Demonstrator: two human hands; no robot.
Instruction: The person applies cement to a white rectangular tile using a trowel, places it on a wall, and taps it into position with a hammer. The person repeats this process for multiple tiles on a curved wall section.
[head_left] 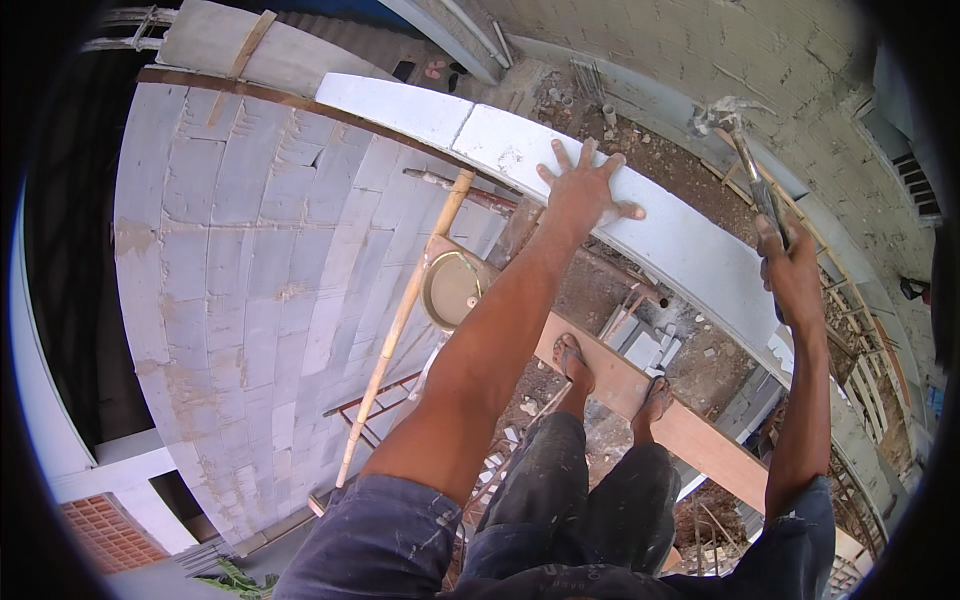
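left hand (585, 195) lies flat, fingers spread, on the white block (600, 190) topping the wall. right hand (790, 270) is clenched around a hammer (745, 150), raised to the right. step in hand: seating the block. next likely calls for light taps while steadying it from the plank (640, 395).

We see the left hand (585, 190) lying flat on the top block (640, 225) of the wall (250, 280), with another block (395, 105) butted against it to the left. To the right, the right hand (790, 270) holds a hammer (750, 165) above the same course. Below the hands, both feet stand on a plank (610, 380), and a bowl (452, 290) sits on the plank's left end, beside a pole (400, 320) leaning along the wall.
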